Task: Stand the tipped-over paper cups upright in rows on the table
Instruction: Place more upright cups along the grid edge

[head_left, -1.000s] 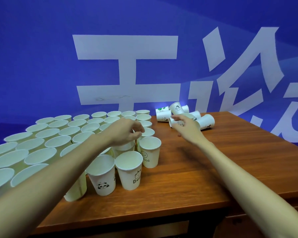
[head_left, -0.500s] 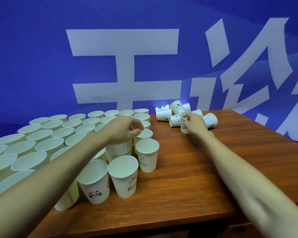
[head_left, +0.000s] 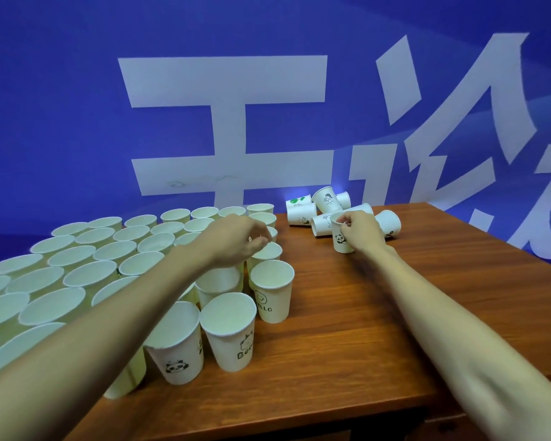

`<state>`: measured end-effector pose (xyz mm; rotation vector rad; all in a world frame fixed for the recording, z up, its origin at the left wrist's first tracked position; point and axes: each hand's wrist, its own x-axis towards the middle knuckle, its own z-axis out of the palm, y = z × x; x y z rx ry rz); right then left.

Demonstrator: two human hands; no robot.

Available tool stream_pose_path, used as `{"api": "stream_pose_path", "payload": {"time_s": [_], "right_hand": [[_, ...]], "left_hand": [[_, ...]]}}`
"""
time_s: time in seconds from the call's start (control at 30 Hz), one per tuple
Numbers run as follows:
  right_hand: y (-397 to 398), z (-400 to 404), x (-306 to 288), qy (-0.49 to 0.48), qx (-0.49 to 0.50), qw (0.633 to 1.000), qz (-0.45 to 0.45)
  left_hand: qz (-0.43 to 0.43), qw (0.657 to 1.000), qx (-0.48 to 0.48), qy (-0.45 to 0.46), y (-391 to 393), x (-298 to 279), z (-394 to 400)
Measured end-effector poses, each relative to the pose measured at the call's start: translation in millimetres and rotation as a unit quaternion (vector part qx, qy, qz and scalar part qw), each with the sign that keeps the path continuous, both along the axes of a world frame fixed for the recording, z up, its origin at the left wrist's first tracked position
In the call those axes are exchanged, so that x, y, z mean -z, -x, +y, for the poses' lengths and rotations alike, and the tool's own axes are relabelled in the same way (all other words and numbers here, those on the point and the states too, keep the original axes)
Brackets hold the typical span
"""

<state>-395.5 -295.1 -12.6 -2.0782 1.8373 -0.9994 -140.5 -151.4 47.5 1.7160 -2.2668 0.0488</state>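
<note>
**Right hand on a panda cup beside the tipped pile**

Rows of upright cups [head_left: 86,265], thin white paper with rolled rims and tapered walls, crowd the left half of the wooden table [head_left: 379,329], whose top is smooth reddish-brown with dark grain. The nearest ones carry small prints: a panda, a bear, a smiley with "HELLO". The left hand [head_left: 236,238] hovers over the right edge of these rows, fingers curled loosely with the tips pinched together; whether it touches a rim below cannot be told, as the hand hides it. Further right, the right hand [head_left: 361,232] grips the panda cup [head_left: 342,237] by its rim and side, the cup upright with its base at or just above the table. Directly behind it the tipped cups [head_left: 315,206] lie in a heap against the blue wall [head_left: 61,106] with large white characters.
</note>
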Motion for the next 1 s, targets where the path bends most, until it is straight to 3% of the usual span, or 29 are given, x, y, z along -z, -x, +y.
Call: {"api": "stream_pose_path", "payload": {"time_s": [0.23,0.67,1.0], "right_hand": [[-1.5,4.3,-2.5,0.008,-0.001,0.999,0.041],[-16.6,32.0,-35.5,0.076,-0.07,0.993,-0.059],[-28.0,98.9,-55.3,0.082,-0.184,0.976,-0.085]], "left_hand": [[-0.018,1.0,-0.011,0.019,4.4,-3.2,-8.4],[-0.013,0.998,0.006,0.056,9.3,-3.2,-13.2],[-0.002,0.988,0.033,0.154,45.7,-12.1,3.4]]}}
